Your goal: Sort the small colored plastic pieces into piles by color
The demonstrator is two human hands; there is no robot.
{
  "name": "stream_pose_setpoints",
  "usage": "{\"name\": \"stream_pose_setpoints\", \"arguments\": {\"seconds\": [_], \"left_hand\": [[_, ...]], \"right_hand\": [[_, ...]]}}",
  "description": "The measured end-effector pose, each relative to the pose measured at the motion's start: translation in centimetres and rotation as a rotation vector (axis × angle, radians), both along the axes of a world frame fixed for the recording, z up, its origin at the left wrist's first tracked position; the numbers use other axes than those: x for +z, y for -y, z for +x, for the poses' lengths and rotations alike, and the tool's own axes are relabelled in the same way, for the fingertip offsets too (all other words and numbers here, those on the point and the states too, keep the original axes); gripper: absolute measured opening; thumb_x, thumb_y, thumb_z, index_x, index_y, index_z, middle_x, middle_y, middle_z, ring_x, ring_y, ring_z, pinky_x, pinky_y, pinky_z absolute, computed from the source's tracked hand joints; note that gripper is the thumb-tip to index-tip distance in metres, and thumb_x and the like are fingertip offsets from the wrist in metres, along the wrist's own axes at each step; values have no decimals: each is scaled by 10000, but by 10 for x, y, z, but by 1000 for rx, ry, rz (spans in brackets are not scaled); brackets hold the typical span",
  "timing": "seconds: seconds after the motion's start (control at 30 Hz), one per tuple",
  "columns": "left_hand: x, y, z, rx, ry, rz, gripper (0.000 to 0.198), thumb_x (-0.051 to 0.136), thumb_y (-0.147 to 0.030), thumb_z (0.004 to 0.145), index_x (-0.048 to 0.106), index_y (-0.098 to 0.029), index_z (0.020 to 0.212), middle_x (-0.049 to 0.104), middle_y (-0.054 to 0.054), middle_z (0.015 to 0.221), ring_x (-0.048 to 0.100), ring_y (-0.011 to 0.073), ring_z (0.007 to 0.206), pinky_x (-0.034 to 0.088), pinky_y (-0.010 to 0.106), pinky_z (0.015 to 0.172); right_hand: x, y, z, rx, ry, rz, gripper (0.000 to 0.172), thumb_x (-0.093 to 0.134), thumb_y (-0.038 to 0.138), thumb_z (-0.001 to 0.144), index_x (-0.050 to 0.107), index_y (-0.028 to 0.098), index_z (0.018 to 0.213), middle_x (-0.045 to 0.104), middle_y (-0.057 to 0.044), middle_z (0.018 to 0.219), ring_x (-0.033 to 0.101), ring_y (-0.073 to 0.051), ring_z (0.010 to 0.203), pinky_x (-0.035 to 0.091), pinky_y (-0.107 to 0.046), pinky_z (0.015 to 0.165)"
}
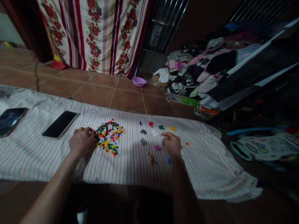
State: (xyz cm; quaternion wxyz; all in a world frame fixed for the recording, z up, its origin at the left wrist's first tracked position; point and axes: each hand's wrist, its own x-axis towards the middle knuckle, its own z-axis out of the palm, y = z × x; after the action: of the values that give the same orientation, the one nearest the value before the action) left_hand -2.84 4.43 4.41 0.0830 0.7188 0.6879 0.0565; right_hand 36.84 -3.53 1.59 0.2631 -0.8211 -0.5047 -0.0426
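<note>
My left hand (81, 141) rests on the striped cloth with its fingers curled at the left edge of a mixed heap of small coloured pieces (112, 137). Dark pieces show by its fingertips; what it grips is hidden. My right hand (172, 143) is closed, its index finger pointing left beside a small white pile (155, 133). Any piece in it is too small to make out. Around it lie single-colour groups: red (151, 124), dark green (161, 127), yellow (172, 128), dark grey (143, 132), purple (157, 148), tan (151, 158), blue (169, 160) and orange (187, 143).
The striped cloth (105, 171) covers a low surface. Two phones (60, 124) lie at its left. Beyond are floor tiles, a purple basin (139, 81) and a flowered curtain (93, 37). Heaped clothes (198, 65) and a patterned plastic item (263, 146) are at right.
</note>
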Motion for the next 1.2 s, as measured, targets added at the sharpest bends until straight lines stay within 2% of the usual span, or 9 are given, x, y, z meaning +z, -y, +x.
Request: {"name": "stream_pose_setpoints", "arguments": {"seconds": [0.17,0.33,0.47,0.6,0.8,0.93,1.1,1.2], "left_hand": [[2,3,3,47,3,20,347,434,-348,858,701,-234,1049,692,87,1055,560,242,1067,468,337,891],[5,4,5,55,4,-8,333,475,-352,841,699,-236,1059,673,96,1110,556,261,1092,474,333,872],[8,5,6,79,-14,-14,402,387,-365,906,689,-197,1112,666,115,1109,568,251,1088,470,328,889],[8,4,6,84,6,-18,434,334,-354,930,686,-185,1120,669,126,1103,572,255,1084,471,338,879],[7,5,3,6,7,-12,341,436,-322,878,695,-208,1068,678,108,1100,556,252,1092,443,350,918],[6,4,2,-24,18,-11,301,483,-325,851,700,-223,1033,680,103,1087,554,254,1090,434,362,935],[4,4,1,11,26,-12,321,470,-345,859,694,-218,1053,677,106,1095,561,257,1091,447,351,904],[5,4,2,-11,23,-9,319,462,-329,863,695,-208,1045,678,112,1099,560,259,1088,442,357,912]], "right_hand": [[-2,-33,-44,161,-56,100,316,457,128,786,750,205,875,758,-57,941,649,-217,931,437,-336,950],[-6,-58,-101,379,-79,140,282,499,155,850,759,196,953,752,-69,974,622,-226,962,424,-351,961],[-8,-68,-149,521,-106,161,270,505,167,901,756,204,994,745,-58,1012,586,-215,995,416,-339,962],[-12,-76,-187,611,-125,104,297,497,135,912,751,238,1026,736,-33,1067,546,-214,1060,403,-349,976],[-22,-83,-222,623,-115,38,286,526,115,890,757,265,970,728,-18,1088,492,-240,1115,386,-393,984],[-27,-87,-236,607,-118,42,325,504,108,902,739,285,1041,721,-26,1108,471,-252,1121,377,-410,963],[-28,-90,-247,499,-134,32,304,502,135,926,731,289,1055,711,-48,1103,459,-269,1133,348,-418,948],[-28,-93,-250,449,-151,51,270,520,141,923,734,273,1021,712,-56,1071,461,-271,1123,335,-416,949]]}}
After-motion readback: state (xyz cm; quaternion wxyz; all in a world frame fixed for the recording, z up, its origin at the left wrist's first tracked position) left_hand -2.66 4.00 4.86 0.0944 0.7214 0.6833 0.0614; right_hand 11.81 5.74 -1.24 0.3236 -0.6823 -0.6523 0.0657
